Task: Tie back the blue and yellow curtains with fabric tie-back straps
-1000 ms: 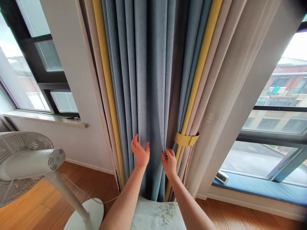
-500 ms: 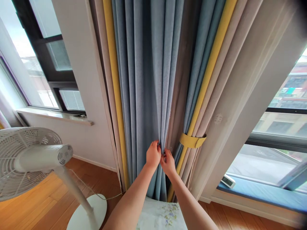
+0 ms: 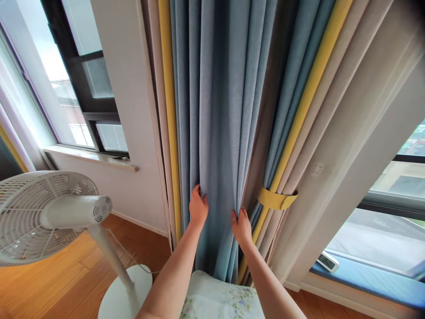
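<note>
With fingers of the right hand (image 3: 242,227), pinching gathered folds of the blue curtain (image 3: 222,133) just beside the tied-back curtain (image 3: 303,113); with fingers of the left hand (image 3: 198,208), curling at another fold, unclear how firmly. Best to draw pleats over evenly, pinching firmly, clear of the yellow tie (image 3: 275,199).

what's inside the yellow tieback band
The yellow band wraps blue folds, a yellow strip and beige folds, visible above and below it; the stretch it covers is hidden.
</note>
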### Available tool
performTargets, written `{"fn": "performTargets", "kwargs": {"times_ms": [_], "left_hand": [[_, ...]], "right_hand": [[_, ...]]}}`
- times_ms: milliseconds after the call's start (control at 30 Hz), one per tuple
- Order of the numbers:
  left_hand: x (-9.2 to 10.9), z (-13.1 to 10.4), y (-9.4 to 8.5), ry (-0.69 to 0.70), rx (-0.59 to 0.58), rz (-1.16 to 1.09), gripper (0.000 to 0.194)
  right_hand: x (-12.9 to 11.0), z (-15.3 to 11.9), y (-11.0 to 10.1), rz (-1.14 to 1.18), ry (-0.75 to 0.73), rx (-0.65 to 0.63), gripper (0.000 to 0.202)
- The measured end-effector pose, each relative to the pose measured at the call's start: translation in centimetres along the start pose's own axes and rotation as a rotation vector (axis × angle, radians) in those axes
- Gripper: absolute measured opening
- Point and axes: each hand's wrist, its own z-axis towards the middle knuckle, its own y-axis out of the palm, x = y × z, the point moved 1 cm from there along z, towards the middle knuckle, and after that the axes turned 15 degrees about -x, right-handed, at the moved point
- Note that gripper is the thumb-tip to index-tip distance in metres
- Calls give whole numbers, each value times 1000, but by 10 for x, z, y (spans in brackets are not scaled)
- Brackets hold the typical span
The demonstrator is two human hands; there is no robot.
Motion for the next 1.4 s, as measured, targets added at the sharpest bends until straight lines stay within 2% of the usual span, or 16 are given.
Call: {"fn": "performTargets", "kwargs": {"times_ms": [67, 133, 300, 433, 500, 567, 667, 700, 767, 833, 900, 967, 1067, 1133, 1267, 1400], "left_hand": [[-1, 1, 2, -2, -109, -1, 30], [4, -5, 7, 23, -156, 9, 22], [27, -24, 20, 131, -234, -17, 17], [39, -31, 27, 143, -314, -61, 15], [43, -32, 26, 123, -376, -88, 13], [45, -30, 23, 119, -437, -101, 12], [44, -25, 13, 205, -487, -90, 16], [40, -23, 8, 244, -444, -72, 18], [29, -15, -2, 264, -237, -26, 26], [11, -7, -11, 188, 14, 10, 46], [-9, 2, -16, 63, 133, 9, 63], [-25, 10, -17, -40, 57, -10, 59], [-33, 14, -12, -118, -201, 29, 30], [-28, 12, -7, -120, -325, 109, 25], [-7, 6, 8, -56, -499, 218, 33], [6, 2, 17, -18, -579, 274, 37]], "right_hand": [[1, 0, 1, -18, 9, 4, 19], [0, 1, 3, -41, 7, 4, 18], [-7, -3, 5, -86, -8, -67, 20], [-15, -12, 7, -69, -89, -72, 25], [-19, -16, 8, -83, -118, -67, 28], [-20, -16, 8, -107, -86, -61, 30], [-19, -11, 7, -103, -10, -52, 24], [-18, -9, 6, -99, 8, -52, 24], [-15, -5, 5, -104, 36, -51, 26], [-12, -1, 3, -121, 57, -53, 26], [-10, 2, 3, -139, 61, -61, 26], [-7, 6, 3, -165, 57, -71, 26], [-2, 13, 5, -208, 57, -81, 28], [-1, 18, 9, -226, 50, -96, 27], [-7, 24, 17, -227, 32, -117, 24], [-18, 26, 24, -177, 11, -143, 22]]}}
